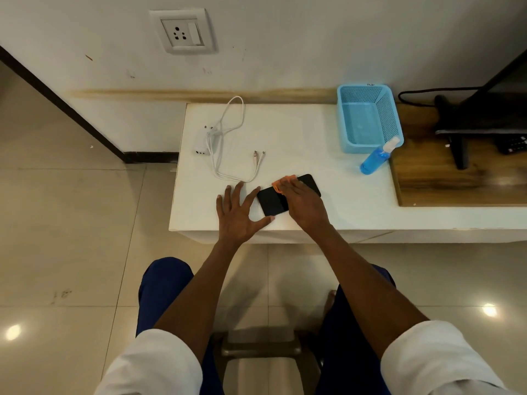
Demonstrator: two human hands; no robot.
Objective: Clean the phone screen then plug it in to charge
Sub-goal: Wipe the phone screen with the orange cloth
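- Two hands are working at the front edge of the white table [313,132], and the phone [271,202] is lying flat between them, near that edge.
- Left hand [238,213] is resting spread and flat, fingers straight, holding nothing; its thumb and forefinger are bracing the phone's near-left corner. If that brace is slipping, the phone is likely sliding toward the edge under the rubbing.
- Cable [225,143] is lying in loose loops just beyond the left fingertips, its plug tips [259,153] pointing toward the wall. A careless sweep is risking a snag that drags the charger [201,141] along.
- Right hand [303,206] is pressing an orange cloth [281,183] onto the screen, fingers bent over it; how tightly it is gripping I cannot tell, since the hand is covering most of the cloth.
- Hard pressure is risking the phone skidding rightward or twisting out from the brace.
- Spray bottle [376,155] is standing well to the right, just beside the blue basket [345,124]; a wide elbow swing is liable to tip it.
- Wall socket [182,31] is sitting up on the wall to the left, well apart from the charger, so plugging in is calling for a reach up and across.
- Nothing is standing between charger and socket; the tangle of cable is the likeliest hindrance.
- Wooden board [422,178] and a dark stand [459,143] are occupying the far right.
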